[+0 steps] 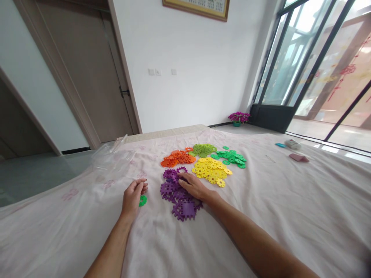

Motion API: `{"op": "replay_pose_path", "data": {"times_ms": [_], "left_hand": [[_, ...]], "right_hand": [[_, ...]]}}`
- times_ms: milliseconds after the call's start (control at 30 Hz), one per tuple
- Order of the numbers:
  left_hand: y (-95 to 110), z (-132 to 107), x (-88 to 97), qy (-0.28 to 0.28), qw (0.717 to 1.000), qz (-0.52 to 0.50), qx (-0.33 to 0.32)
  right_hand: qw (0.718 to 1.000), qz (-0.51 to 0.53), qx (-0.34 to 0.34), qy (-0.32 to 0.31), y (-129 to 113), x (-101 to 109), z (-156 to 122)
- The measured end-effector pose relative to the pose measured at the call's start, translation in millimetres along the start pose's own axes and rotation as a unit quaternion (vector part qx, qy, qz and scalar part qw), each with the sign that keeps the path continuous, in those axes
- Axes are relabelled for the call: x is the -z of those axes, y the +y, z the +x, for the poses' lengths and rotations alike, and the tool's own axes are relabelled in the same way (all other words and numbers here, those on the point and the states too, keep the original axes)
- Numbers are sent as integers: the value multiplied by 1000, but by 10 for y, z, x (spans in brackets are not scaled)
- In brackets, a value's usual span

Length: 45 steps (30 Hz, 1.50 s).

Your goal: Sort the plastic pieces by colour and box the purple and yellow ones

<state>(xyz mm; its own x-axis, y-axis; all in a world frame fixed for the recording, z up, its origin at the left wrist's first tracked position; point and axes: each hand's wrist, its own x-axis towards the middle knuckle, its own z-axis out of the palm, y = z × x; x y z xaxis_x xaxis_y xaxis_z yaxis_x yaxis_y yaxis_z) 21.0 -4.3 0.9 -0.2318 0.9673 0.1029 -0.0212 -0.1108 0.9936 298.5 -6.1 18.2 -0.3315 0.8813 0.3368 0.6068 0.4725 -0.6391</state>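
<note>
Flat plastic snowflake pieces lie sorted by colour on a pale pink bedsheet [261, 216]. My right hand [193, 186] lies flat on the purple pile [176, 193], fingers stretched out to the left. My left hand [133, 195] rests on the sheet with its fingers curled in, and a single green piece [142, 200] lies right beside it. Beyond the purple pile sit an orange pile [177, 158], a yellow pile [211, 170], a light green pile [204, 149] and a dark green pile [233, 157].
A clear plastic bag [114, 154] lies at the sheet's far left edge. Small items, one pink [299, 157] and one white [292, 144], lie at the far right. A pot of purple flowers [238, 117] stands on the floor by the glass door.
</note>
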Motion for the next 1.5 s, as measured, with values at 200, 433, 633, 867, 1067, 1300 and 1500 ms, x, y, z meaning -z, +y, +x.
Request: {"op": "replay_pose_path", "data": {"times_ms": [200, 433, 633, 867, 1067, 1300, 1500], "left_hand": [[38, -18, -10, 1, 1000, 6, -3], [36, -21, -19, -1, 1000, 9, -5], [2, -6, -3, -7, 1000, 19, -11], [34, -25, -17, -7, 1000, 19, -3], [39, -31, -22, -12, 1000, 29, -1], [57, -46, -37, -10, 999, 34, -10], [33, -35, -34, -16, 999, 30, -11]], "right_hand": [[999, -20, 12, 44, -77, 94, -13], [999, -21, 28, 15, 0, 82, -17], [997, 42, -7, 57, 108, 5, 14], [994, 31, -46, 90, 291, 68, 35], [995, -6, -13, 99, 269, 35, 12], [997, -49, 50, 16, 222, 52, -10], [998, -44, 31, 45, 192, 59, -24]]}}
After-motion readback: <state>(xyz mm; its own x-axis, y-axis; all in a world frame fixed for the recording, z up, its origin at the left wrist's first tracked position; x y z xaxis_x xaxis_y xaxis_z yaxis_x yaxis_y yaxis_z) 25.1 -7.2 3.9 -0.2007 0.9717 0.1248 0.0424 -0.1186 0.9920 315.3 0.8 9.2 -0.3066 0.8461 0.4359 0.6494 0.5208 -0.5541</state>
